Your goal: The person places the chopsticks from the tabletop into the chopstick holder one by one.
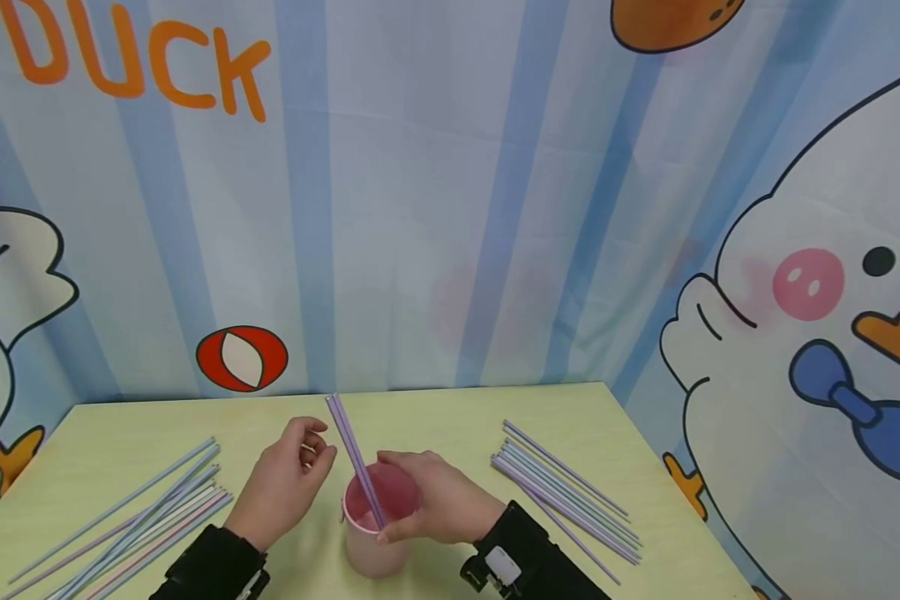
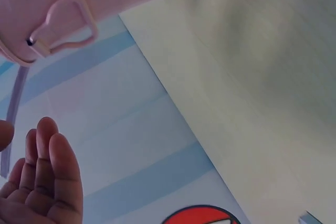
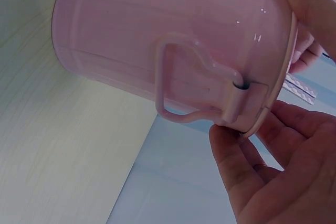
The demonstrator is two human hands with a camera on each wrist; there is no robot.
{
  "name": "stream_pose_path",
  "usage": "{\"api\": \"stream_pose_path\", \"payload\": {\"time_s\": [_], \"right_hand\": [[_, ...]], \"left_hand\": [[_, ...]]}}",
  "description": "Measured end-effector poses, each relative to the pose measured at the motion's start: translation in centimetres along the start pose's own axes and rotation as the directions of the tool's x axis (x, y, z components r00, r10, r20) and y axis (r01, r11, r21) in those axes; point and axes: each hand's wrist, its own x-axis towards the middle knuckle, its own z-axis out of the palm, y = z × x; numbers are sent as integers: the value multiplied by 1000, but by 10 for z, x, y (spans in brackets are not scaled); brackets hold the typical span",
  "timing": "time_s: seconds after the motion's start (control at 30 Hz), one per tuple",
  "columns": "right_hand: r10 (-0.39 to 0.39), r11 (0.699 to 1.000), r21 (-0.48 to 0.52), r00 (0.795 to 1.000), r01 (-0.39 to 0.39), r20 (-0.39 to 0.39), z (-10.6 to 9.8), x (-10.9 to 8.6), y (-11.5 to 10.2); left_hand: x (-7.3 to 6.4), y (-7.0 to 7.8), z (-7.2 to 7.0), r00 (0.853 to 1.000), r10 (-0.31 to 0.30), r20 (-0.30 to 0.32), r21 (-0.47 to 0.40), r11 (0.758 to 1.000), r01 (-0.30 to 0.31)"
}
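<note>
Head view: the right hand (image 1: 446,497) grips the rim of a pink cup (image 1: 377,554), thumb on one side and fingers on the other, pinching the wall between them. The cup stands upright on the pale yellow surface (image 1: 435,417), in from the far edge and between two groups of straws. A few purple straws (image 1: 352,454) stand in it, tilted, their upper ends leaning toward the far edge and slightly left. Just beside them is the left hand (image 1: 285,475), apart from straws and cup, its fingers loosely bent and pinching nothing. Toward the left edge lies a loose group of straws (image 1: 153,518), blue, pink and purple among them; toward the right edge, a second group (image 1: 570,508), mostly purple and bluish. The right wrist view shows a wire handle (image 3: 159,85) on the cup's side, near the gripping fingertips. Behind the far edge hangs a striped curtain (image 1: 405,208).
</note>
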Motion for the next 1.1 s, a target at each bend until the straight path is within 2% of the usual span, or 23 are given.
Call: {"api": "stream_pose_path", "payload": {"time_s": [0.2,0.53,0.67,0.8,0.87,0.93,1.03,1.1], "right_hand": [[4,1000,-5,1000,-4,1,1,0,0],[-5,1000,-19,1000,6,4,1,0,1],[-6,1000,-21,1000,6,5,0,0,2],[1,1000,-12,1000,-1,5,-1,0,1],[2,1000,-5,1000,-2,4,-1,-1,1],[-2,1000,-4,1000,2,1,-1,-1,1],[-3,1000,-3,1000,3,1,0,-2,0],[-1,1000,-3,1000,1,2,0,-2,1]], "left_hand": [[-5,-26,-13,999,-12,42,98,995,8],[-17,-89,-51,991,-39,131,279,960,1],[-23,-110,-61,985,-69,160,365,931,6],[-25,-126,-65,969,-137,207,466,884,25],[-27,-131,-65,958,-165,235,512,859,22],[-30,-134,-63,954,-171,246,544,839,11],[-35,-137,-61,949,-184,254,566,824,8],[-36,-137,-59,952,-181,247,570,821,8]]}}
